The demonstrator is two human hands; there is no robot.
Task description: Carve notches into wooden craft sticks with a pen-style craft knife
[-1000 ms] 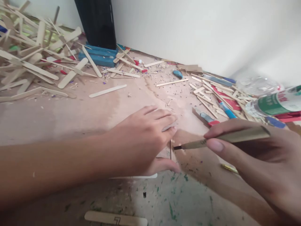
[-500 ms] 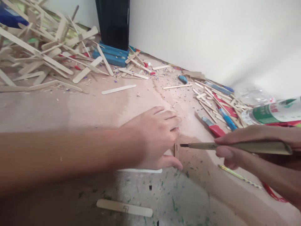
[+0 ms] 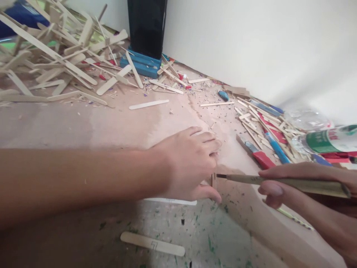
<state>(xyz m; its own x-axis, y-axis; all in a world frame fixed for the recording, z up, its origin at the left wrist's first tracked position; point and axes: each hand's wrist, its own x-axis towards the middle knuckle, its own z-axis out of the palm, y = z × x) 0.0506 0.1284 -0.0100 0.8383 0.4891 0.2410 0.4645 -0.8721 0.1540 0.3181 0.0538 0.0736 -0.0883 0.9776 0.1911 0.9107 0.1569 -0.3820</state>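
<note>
My left hand [image 3: 186, 163] lies palm down on the tabletop, fingers stretched forward and thumb apart. It presses on a small wooden piece [image 3: 214, 181], mostly hidden beneath the palm, with only its right edge showing. Between thumb and fingers of my right hand [image 3: 309, 210] is a slim carving chisel [image 3: 245, 179] with a wooden handle. Its dark tip points left, right beside that edge; whether it touches cannot be made out. A popsicle stick [image 3: 152, 243] with a pencilled mark like a 7 lies nearer to me. Another pale stick [image 3: 173, 201] shows partly under my left forearm and hand.
A heap of popsicle sticks [image 3: 64, 56] fills the back left. Beside it a black phone [image 3: 146, 28] stands in a blue holder [image 3: 141, 63]. To the right lie a red utility knife [image 3: 263, 159], a blue pen-like tool [image 3: 277, 147], loose sticks and a plastic bottle [image 3: 323, 141].
The whole view has shifted slightly, so things appear farther right. My left hand keeps pressing the wooden piece, and the chisel tip stays close to its edge.
</note>
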